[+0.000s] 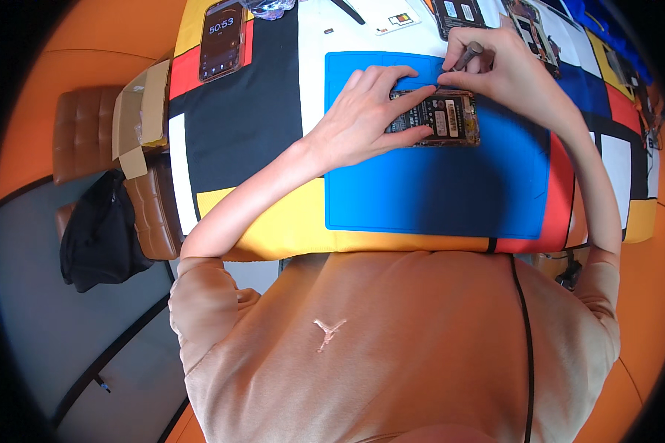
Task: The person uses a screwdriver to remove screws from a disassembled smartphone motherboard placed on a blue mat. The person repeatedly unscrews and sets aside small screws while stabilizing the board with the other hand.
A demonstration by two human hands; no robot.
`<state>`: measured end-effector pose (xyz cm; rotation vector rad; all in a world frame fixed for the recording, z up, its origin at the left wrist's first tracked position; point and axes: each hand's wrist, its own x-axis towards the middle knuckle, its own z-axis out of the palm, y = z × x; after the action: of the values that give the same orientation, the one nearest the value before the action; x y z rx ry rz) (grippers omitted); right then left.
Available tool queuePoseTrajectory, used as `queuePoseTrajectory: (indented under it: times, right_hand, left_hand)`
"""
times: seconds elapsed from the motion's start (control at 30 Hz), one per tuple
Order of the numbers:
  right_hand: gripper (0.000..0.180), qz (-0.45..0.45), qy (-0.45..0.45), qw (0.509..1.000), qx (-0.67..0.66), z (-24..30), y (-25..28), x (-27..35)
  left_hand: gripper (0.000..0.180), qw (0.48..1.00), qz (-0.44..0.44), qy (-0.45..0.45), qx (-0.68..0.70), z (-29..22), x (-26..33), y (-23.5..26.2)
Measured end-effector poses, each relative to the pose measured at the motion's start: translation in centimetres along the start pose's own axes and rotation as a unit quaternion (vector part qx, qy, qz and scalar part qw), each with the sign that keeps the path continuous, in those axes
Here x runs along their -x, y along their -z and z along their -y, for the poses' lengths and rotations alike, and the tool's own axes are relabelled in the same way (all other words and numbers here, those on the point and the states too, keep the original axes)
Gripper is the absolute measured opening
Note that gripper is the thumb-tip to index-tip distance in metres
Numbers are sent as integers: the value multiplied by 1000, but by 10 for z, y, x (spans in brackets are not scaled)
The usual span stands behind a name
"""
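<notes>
An opened phone (451, 118) lies on a blue work mat (377, 192), with its dark battery and inner parts exposed. My left hand (366, 107) steadies it from the left, index finger along its far edge and thumb over its near part. Above the phone's far edge, my right hand (499, 70) pinches a small dark screwdriver (471, 55), its handle tilted up to the right. The tip is by the phone's far edge; my fingers hide much of the shaft, and I cannot tell whether it touches a screw.
A phone showing a timer (222, 40) lies at the far left of the patterned tablecloth (244, 118). Beyond the mat are a white card (397, 21), a dark phone part (458, 16) and another opened phone (536, 37). A cardboard box (142, 118) stands left of the table.
</notes>
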<state>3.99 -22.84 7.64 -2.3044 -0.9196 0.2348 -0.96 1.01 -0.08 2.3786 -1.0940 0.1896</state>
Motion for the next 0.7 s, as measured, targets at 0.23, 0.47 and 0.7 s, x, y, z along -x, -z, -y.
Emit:
queuePoseTrajectory:
  times: [0.23,0.47,0.7]
  right_hand:
    - [13,85,63,979,173,16,16,-19]
    - [12,121,101,940,302,19,23,-20]
    - [8,174,140,936,272,26,27,-23]
  left_hand:
    - [50,1000,-14,-8,-8,0,1,-1]
    - [47,1000,-14,2,-7,0,3,-3]
    - [46,1000,-15,-3,-8,1,3,-3]
